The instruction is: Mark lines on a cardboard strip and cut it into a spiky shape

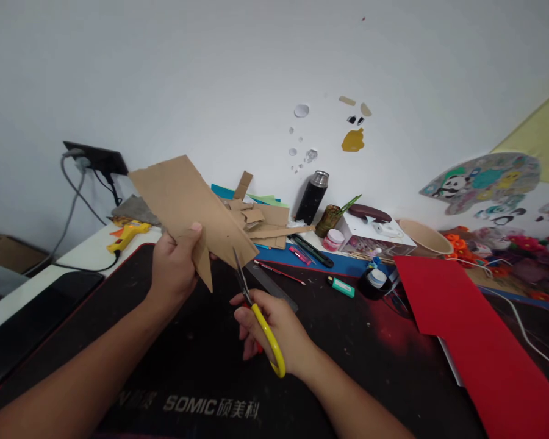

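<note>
My left hand (176, 268) is closed on a long piece of brown cardboard (187, 198), held up above the black desk mat (201, 378) with the thumb on its front face. My right hand (269, 332) grips yellow-handled scissors (256, 311). The blades point up and reach the cardboard's lower right edge. A narrow pointed strip of the cardboard hangs down beside my left thumb.
Cardboard scraps (260, 222) are piled at the back by the wall. A red sheet (466, 329) lies on the right. A yellow glue gun (128, 235), black flask (312, 196), pens, a green lighter (341, 285) and a tape roll (376, 280) sit around the mat's far edge.
</note>
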{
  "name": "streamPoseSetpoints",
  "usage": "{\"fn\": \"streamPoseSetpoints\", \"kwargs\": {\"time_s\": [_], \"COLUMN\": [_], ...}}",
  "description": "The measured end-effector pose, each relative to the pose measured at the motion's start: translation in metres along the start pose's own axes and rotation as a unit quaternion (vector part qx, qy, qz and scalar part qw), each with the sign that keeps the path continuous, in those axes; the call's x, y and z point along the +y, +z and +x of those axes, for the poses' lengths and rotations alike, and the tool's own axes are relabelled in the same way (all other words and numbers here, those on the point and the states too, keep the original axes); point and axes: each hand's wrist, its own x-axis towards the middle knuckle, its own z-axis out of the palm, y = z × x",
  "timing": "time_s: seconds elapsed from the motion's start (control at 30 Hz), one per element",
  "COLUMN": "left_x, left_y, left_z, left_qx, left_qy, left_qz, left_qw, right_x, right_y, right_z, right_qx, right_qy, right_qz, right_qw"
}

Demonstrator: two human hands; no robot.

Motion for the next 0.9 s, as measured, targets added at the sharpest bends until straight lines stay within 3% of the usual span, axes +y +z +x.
{"fn": "streamPoseSetpoints", "kwargs": {"time_s": [0.6,0.9], "left_x": [0.0009,-0.0044], "left_y": [-0.0006,-0.004], "left_z": [-0.0036,-0.0021], "left_qx": [0.004,-0.004], "left_qy": [0.017,0.026], "left_qz": [0.047,0.053], "left_qw": [0.999,0.998], "right_x": [-0.0006,0.0031], "right_y": [0.0013,-0.0008], "right_z": [0.0007,-0.0002], "right_qx": [0.009,0.022], "right_qy": [-0.012,-0.031], "right_qz": [-0.01,-0.075], "right_qw": [1.0,0.996]}}
